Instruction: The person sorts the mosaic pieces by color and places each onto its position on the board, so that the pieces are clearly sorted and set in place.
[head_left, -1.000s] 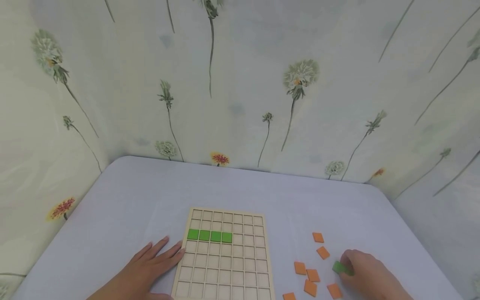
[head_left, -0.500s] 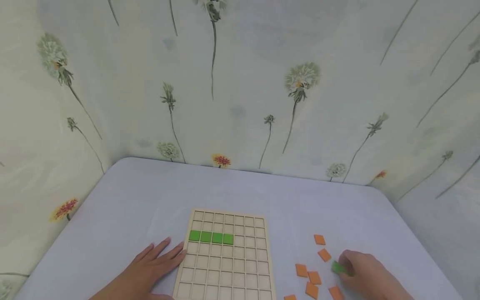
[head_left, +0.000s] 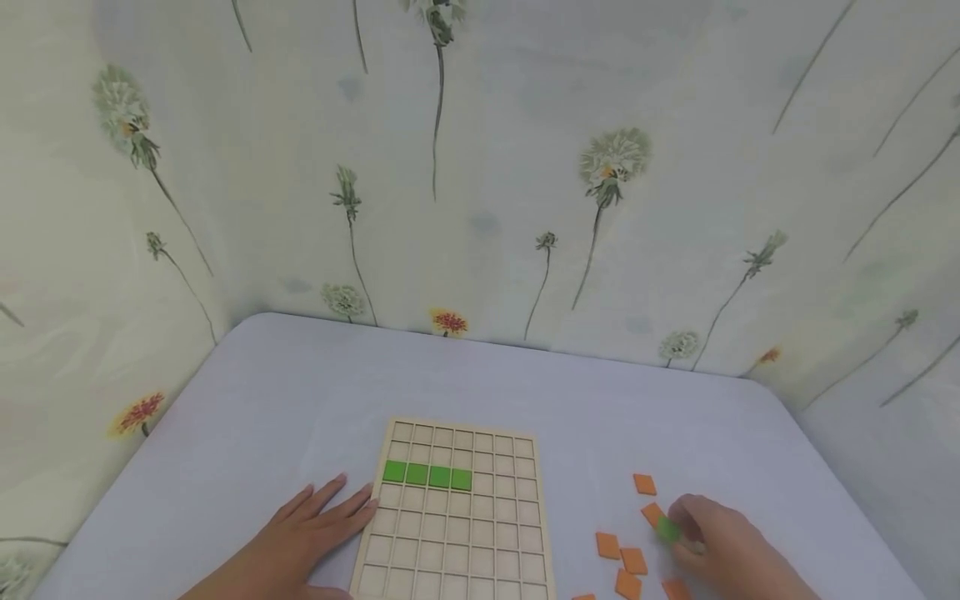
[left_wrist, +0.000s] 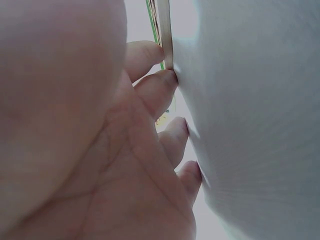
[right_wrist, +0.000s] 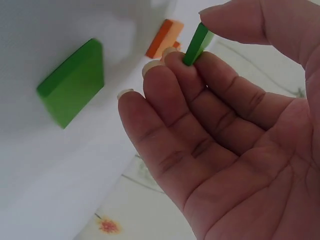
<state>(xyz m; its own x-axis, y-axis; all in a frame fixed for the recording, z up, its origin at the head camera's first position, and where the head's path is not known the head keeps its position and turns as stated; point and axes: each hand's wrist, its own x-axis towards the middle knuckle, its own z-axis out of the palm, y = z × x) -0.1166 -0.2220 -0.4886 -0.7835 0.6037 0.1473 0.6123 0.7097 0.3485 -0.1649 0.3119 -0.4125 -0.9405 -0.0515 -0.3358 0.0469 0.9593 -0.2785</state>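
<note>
A shallow wooden grid board (head_left: 431, 553), seven compartments wide, lies on a white-covered table (head_left: 300, 400); its near edge runs out of the head view. Four green square tiles (head_left: 417, 473) occupy it, one per compartment, filling the four leftmost places of the third row from the far edge. The left hand (head_left: 306, 533) rests on the table with fingers spread, fingertips touching the board's left edge. The right hand (head_left: 712, 533), to the right of the board, pinches a fifth green tile (right_wrist: 197, 45) between thumb and fingers, the remaining fingers loosely bent. A sixth green tile (right_wrist: 75, 85) appears in the right wrist view, near that hand. Seven orange square tiles (head_left: 608, 546) are countable on the table between board and right hand, the nearest ones cut by the frame. A floral-printed backdrop (head_left: 487, 150) stands behind.
</note>
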